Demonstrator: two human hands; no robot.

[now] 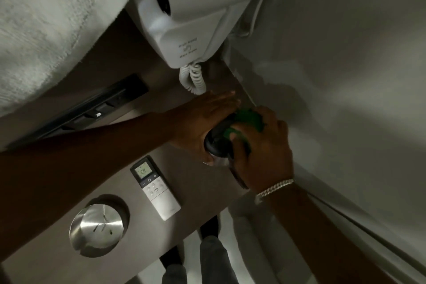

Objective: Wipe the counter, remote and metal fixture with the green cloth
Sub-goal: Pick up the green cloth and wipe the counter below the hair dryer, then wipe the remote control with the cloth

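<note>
My left hand [202, 120] wraps around a dark round object [217, 143] standing on the brown counter [191, 191] near the wall. My right hand [260, 152], with a silver bracelet at the wrist, presses the green cloth [250, 119] against the top of that object. A white remote [155, 188] with a small lit screen lies flat on the counter just in front of my left forearm. A round brushed-metal fixture [99, 229] is set into the counter at the lower left, untouched.
A white wall-mounted hair dryer [184, 30] with a coiled cord [193, 78] hangs above the counter. A white towel [46, 25] fills the upper left. A black socket strip [92, 108] sits on the back panel. My shoes [207, 233] stand below the counter edge.
</note>
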